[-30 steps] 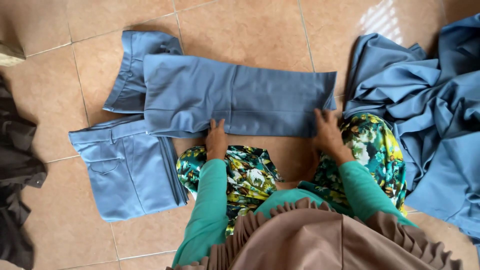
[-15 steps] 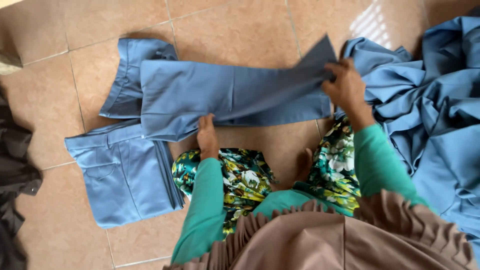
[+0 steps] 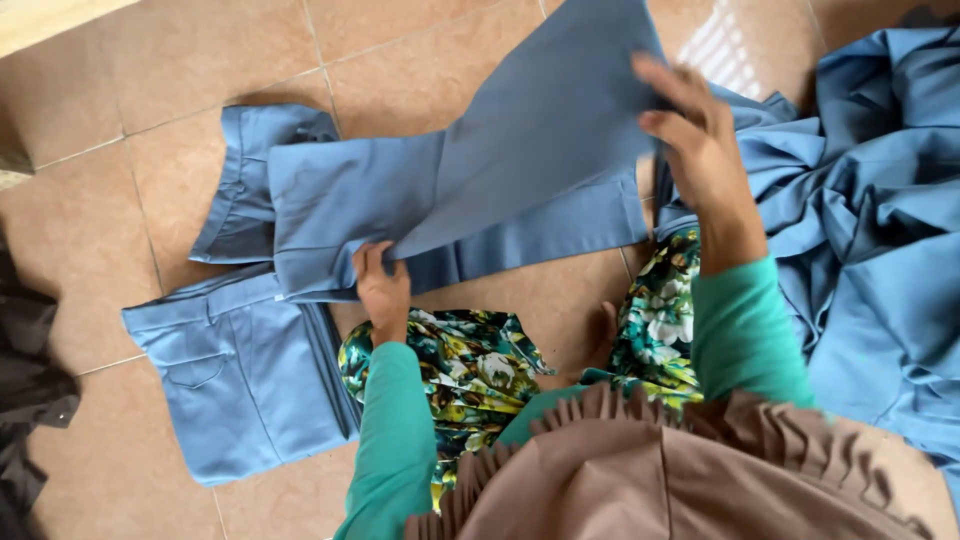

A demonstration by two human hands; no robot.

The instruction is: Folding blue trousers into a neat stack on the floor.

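Seen from above, two arms in green sleeves reach forward. The left hand (image 3: 382,290) is low, fingers curled and pressing downward. The right hand (image 3: 695,140) is raised higher and further out, fingers and thumb closed in a pinch.

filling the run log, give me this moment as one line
left hand: pins trouser leg on tile floor | right hand: lifts leg end, folding over | beside: folded trousers, blue pile

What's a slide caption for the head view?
Right hand lifts one end of blue trousers while left hand pins them to the tiled floor.
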